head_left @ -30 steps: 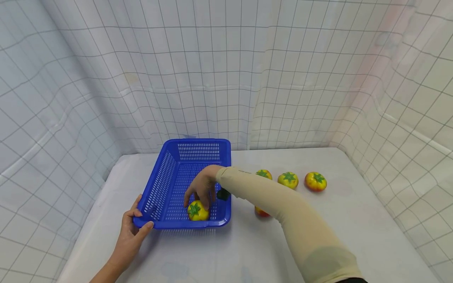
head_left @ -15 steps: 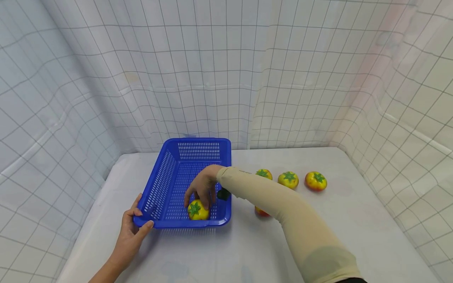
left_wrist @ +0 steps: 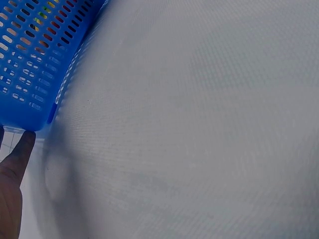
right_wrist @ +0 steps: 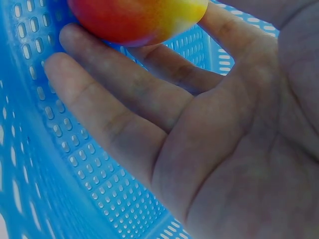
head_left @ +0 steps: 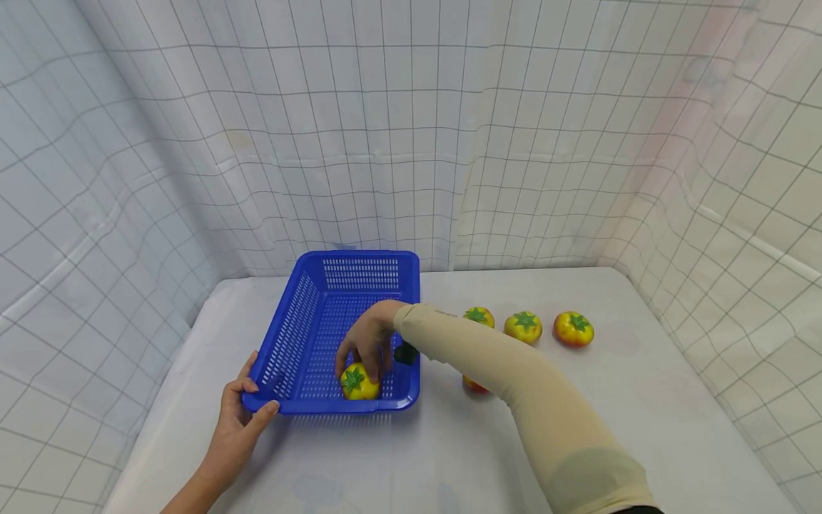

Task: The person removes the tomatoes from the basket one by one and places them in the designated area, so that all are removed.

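A blue plastic basket [head_left: 321,407] with slotted walls stands left of centre on the table. At its near left corner my left hand [head_left: 232,432] grips the rim, thumb on the front edge and fingers on the left side. My right hand [head_left: 367,343] reaches down inside the basket, palm down. Its thumb and fingers pinch a yellow-and-red tomato [head_left: 363,390] with a green star-shaped top, close to the front wall. In the right wrist view the tomato [right_wrist: 144,20] lies between the fingertips, while two lower fingers stretch out beneath it.
On the table right of the basket sit more tomatoes: one at the far right [head_left: 574,330], another tomato [head_left: 523,328] beside it, and two partly hidden behind my right sleeve [head_left: 507,364]. Gridded white curtains [head_left: 411,143] enclose the table's back and sides.
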`<state>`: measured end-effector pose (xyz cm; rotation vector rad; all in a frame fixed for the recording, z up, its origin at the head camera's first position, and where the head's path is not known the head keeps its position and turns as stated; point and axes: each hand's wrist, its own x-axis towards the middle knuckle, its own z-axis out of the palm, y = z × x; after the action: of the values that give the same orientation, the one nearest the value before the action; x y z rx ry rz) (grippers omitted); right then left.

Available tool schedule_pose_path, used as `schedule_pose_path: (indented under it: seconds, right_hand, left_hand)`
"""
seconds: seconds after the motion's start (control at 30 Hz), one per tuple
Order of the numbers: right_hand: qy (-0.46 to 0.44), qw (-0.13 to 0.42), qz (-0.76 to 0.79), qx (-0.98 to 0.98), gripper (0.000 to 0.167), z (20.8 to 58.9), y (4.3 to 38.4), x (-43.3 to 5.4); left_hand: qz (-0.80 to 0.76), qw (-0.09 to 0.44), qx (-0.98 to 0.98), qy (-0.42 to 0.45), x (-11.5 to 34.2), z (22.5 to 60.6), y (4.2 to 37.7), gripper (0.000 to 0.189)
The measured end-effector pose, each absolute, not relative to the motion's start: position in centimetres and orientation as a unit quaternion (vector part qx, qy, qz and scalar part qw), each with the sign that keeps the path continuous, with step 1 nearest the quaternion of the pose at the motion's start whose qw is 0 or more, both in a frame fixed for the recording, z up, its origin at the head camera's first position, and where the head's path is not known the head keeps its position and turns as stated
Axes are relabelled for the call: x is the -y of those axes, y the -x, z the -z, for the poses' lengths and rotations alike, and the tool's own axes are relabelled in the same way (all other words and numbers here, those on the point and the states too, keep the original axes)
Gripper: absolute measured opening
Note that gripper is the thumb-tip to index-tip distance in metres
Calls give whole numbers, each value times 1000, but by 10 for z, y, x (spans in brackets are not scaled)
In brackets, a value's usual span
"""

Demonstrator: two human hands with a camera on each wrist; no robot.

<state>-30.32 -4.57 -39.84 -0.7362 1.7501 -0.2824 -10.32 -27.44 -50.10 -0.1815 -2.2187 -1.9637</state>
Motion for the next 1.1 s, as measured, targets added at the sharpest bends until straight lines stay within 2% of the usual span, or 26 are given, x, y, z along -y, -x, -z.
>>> schedule_pose_path:
  seconds: [0.37,0.83,1.1]
  right_hand:
    - [324,574,138,-739,52,390,305,39]
    - [361,566,270,-690,55,366,328,8]
    - [395,527,300,-690,58,355,335,-12]
  left_hand:
    - [652,84,751,57,274,501,103,32]
    - [673,82,732,67,275,502,106,34]
    - [674,81,731,68,275,503,105,33]
